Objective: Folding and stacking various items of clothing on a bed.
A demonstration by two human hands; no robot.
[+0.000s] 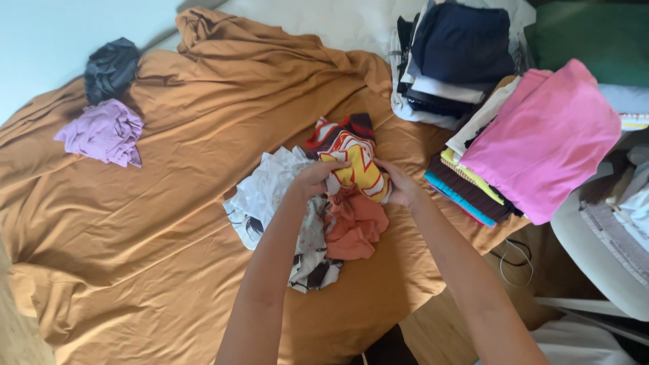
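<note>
Our left hand (pixel 316 177) and right hand (pixel 400 184), arms extended forward, grip opposite sides of the yellow-and-red patterned garment (pixel 355 162); its long axis runs away from us.

1. Your left hand (pixel 316 177) and right hand (pixel 400 184) hide part of the yellow and red cloth (pixel 357 162), so you can't see its whole picture.
2. Your fingertips are tucked into the cloth.
3. The orange sheet (pixel 169 223) runs off the left and bottom edges.
4. The pink top (pixel 547 135) covers the folded pile (pixel 466 189) under it.
5. The green cloth (pixel 595 34) is cut off at the top right corner.
</note>
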